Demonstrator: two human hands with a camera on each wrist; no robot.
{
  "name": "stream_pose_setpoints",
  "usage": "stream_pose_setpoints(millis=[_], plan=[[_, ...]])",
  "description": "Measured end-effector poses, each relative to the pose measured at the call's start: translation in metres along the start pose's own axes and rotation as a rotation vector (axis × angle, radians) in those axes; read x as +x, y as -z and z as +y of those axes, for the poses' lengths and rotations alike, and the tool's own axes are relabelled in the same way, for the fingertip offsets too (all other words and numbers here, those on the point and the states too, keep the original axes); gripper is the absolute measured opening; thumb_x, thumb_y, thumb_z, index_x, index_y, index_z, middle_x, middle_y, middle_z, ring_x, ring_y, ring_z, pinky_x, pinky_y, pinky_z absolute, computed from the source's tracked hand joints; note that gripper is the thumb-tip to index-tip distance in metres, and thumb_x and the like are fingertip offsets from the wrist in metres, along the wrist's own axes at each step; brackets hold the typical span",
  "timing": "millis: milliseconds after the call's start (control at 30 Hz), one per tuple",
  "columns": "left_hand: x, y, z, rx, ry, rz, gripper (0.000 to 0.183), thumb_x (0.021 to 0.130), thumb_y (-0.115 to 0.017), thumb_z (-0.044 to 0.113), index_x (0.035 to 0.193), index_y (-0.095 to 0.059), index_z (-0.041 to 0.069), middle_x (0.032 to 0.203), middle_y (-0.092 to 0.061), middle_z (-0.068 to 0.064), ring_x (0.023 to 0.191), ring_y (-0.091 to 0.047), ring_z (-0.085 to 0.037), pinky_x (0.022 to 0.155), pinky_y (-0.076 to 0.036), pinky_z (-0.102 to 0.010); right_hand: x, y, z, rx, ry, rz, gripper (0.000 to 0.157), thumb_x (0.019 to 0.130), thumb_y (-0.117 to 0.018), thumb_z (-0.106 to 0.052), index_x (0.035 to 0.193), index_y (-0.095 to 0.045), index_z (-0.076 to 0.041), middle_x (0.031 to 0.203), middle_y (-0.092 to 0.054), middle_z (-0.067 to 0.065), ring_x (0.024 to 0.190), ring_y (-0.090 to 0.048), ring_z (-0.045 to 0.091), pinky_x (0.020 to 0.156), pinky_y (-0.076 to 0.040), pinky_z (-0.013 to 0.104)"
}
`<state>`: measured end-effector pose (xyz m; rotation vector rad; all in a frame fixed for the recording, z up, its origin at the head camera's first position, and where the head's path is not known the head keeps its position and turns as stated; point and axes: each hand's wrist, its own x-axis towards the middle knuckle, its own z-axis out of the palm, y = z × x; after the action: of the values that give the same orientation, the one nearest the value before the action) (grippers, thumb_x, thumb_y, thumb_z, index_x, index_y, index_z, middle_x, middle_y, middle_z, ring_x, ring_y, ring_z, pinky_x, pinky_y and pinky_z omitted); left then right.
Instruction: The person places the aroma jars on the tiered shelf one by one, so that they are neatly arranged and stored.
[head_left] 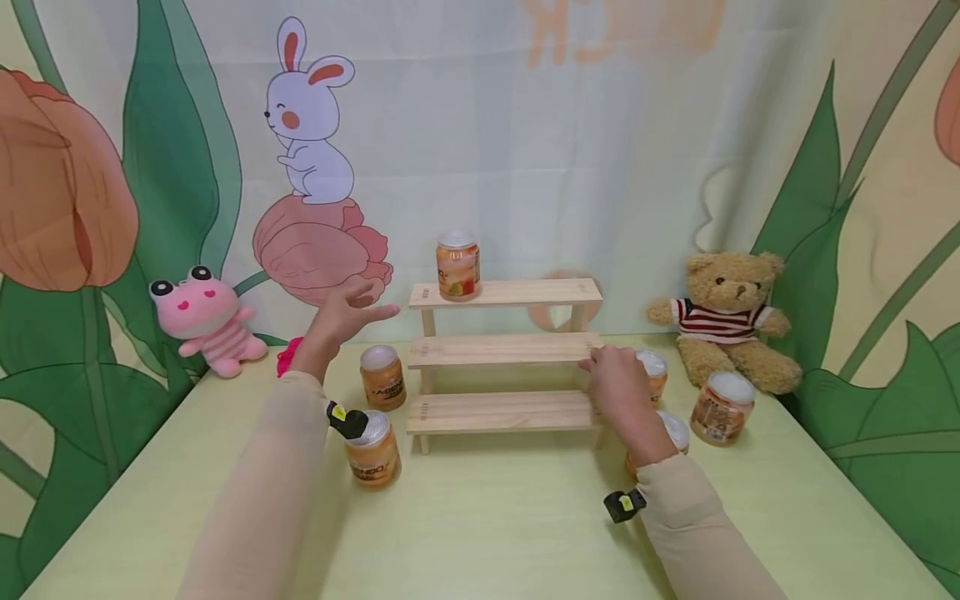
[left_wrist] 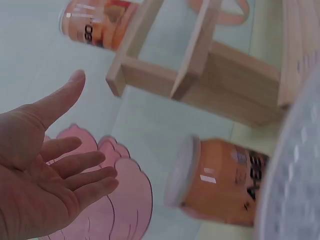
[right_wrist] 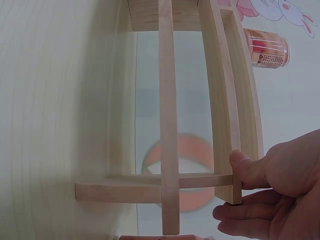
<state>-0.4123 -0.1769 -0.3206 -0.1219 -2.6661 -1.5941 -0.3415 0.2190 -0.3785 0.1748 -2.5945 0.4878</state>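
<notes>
A three-tier wooden display shelf (head_left: 504,351) stands on the table. My right hand (head_left: 619,395) grips the right end of its middle board, with the thumb (right_wrist: 247,167) on the board's edge and fingers underneath. On the left end of the top board stands an orange-labelled jar (head_left: 458,271) with a pale lid. My left hand (head_left: 343,317) hangs in the air left of that jar, its palm empty and fingers (left_wrist: 85,165) spread loosely. Below it, two similar jars, a rear one (head_left: 383,382) and a front one (head_left: 373,458), stand left of the shelf.
Right of the shelf are a jar (head_left: 722,410) in full sight and two others partly hidden by my right hand and forearm. A teddy bear (head_left: 729,321) sits at the back right, a pink frog plush (head_left: 206,321) at the back left. A printed curtain (head_left: 480,150) hangs behind.
</notes>
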Motion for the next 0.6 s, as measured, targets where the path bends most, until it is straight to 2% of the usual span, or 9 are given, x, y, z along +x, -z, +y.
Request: stream_pose_setpoints(millis=[200, 433, 600], plan=[[-0.006, 0.010, -0.022, 0.055, -0.005, -0.081, 0.086, 0.090, -0.076, 0.038, 0.159, -0.030, 0.015, 0.159, -0.033, -0.017, 0.146, -0.029, -0.036, 0.113, -0.029, -0.060, 0.000, 0.001, 0.000, -0.010, 0.002, 0.000, 0.019, 0.094, -0.071, -0.015, 0.087, -0.075, 0.002, 0.081, -0.069, 0.023, 0.076, -0.067, 0.044, 0.063, -0.054, 0.055], [-0.013, 0.023, -0.044, 0.037, 0.037, -0.181, 0.088, 0.090, -0.076, 0.035, 0.158, -0.028, 0.007, 0.157, -0.034, -0.024, 0.144, -0.032, -0.039, 0.114, -0.032, -0.053, -0.001, -0.001, 0.000, 0.002, 0.006, -0.012, 0.018, 0.094, -0.071, -0.015, 0.090, -0.076, 0.002, 0.083, -0.070, 0.023, 0.076, -0.067, 0.043, 0.063, -0.054, 0.054], [-0.013, 0.021, -0.061, 0.059, 0.050, -0.239, 0.089, 0.090, -0.076, 0.039, 0.158, -0.028, 0.008, 0.156, -0.034, -0.024, 0.141, -0.036, -0.041, 0.113, -0.033, -0.053, -0.001, -0.001, 0.000, -0.006, 0.010, 0.001, 0.018, 0.093, -0.072, -0.015, 0.088, -0.075, 0.002, 0.081, -0.070, 0.022, 0.074, -0.067, 0.043, 0.062, -0.054, 0.054]])
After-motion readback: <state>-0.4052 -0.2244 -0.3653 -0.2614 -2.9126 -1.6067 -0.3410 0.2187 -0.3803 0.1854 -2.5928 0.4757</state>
